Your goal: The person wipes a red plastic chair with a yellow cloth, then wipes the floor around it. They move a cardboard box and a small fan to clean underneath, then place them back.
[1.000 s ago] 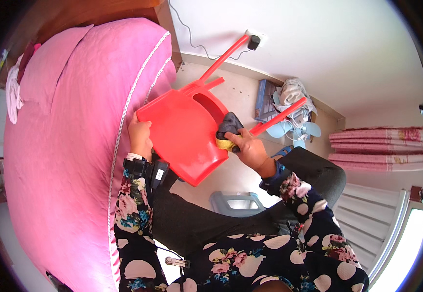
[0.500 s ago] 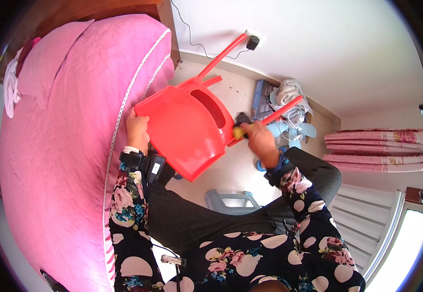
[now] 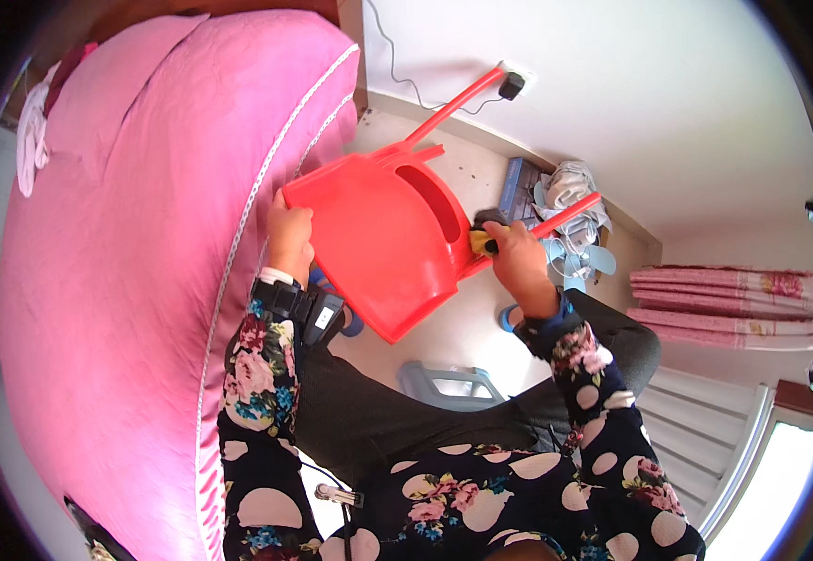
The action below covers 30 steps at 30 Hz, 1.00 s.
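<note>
A red plastic chair (image 3: 369,248) is held up tilted in front of me, its broad panel facing me and a long slot near its far right side. Two red legs stick out beyond the slot, toward the wall. My left hand (image 3: 290,234) grips the panel's left edge, its fingers partly hidden behind it. In my right hand (image 3: 524,266), closed, is a yellow-and-black hand tool (image 3: 480,243). The tool is against or very near the chair's right edge, by the base of a leg; its exact kind is hard to make out.
A bed with a pink cover (image 3: 145,234) fills the left side. Beyond the chair are a wall plug (image 3: 512,86), a blue box (image 3: 520,185) and light-blue fan blades (image 3: 589,264). A grey-blue plastic stool (image 3: 449,385) stands below; a pink curtain (image 3: 724,304) hangs at right.
The chair and both hands sit slightly farther right in view, along with the surroundings. The right hand, blurred before, now shows sharply with the tool at the chair's edge.
</note>
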Tool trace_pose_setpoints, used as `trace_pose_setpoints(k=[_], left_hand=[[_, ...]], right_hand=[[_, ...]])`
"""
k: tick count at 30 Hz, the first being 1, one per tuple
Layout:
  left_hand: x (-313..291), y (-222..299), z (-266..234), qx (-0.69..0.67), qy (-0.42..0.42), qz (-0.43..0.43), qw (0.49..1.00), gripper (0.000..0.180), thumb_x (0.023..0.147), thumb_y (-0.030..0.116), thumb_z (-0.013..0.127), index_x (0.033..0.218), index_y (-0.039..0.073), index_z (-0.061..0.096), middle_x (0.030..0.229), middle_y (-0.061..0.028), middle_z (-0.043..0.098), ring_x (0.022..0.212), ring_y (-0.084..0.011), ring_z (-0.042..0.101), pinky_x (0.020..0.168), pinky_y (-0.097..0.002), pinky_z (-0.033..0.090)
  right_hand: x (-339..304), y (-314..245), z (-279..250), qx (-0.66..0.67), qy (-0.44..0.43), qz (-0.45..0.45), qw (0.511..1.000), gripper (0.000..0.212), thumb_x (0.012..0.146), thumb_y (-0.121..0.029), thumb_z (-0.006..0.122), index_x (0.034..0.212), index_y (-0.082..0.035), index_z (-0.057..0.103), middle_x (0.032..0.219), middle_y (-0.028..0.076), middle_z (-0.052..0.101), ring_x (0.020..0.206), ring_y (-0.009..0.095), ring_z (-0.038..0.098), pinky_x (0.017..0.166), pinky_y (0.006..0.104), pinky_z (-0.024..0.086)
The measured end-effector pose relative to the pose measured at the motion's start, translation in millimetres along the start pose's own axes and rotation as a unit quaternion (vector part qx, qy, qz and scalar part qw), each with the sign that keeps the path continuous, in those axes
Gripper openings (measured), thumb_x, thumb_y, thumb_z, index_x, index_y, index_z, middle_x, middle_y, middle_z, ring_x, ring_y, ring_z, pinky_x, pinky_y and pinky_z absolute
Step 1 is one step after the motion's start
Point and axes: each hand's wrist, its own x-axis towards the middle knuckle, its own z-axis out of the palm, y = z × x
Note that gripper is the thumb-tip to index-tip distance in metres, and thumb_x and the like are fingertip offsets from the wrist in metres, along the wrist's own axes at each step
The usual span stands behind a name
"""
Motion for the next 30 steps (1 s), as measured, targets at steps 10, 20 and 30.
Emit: trace_pose_setpoints(k=[10,20,30], left_hand=[[-1.8,1.3,-0.2,-0.026,-0.002,0.001,1.000,0.043,0.072,-0.014,0.040,0.110,0.000,0.056,0.102,-0.0104,0.063,0.092,-0.0197,0.062,0.081,-0.0321,0.050],[3.2,-1.2,3.7,-0.032,-0.002,0.006,0.999,0.045,0.073,-0.015,0.039,0.112,0.000,0.055,0.104,-0.0107,0.061,0.092,-0.0194,0.061,0.079,-0.0319,0.050],[4.0,-13.1,-0.3,-0.007,0.014,0.008,1.000,0.045,0.075,-0.015,0.041,0.116,0.000,0.054,0.108,-0.0120,0.062,0.097,-0.0227,0.061,0.085,-0.0350,0.050]], right_hand=[[-19.1,-62.8,-18.0,0.032,-0.218,-0.259,0.940,0.041,0.073,-0.004,0.061,0.108,-0.024,0.068,0.099,0.012,0.056,0.096,0.031,0.059,0.075,0.0400,0.052],[-23.9,-90.0,-10.0,0.228,-0.087,-0.296,0.923,0.041,0.071,-0.001,0.061,0.108,-0.019,0.067,0.100,0.013,0.057,0.090,0.033,0.061,0.074,0.0411,0.051],[17.6,-63.5,-29.4,0.154,-0.031,-0.175,0.972,0.039,0.075,-0.012,0.071,0.113,-0.017,0.064,0.096,0.015,0.058,0.088,0.035,0.062,0.074,0.0425,0.050]])
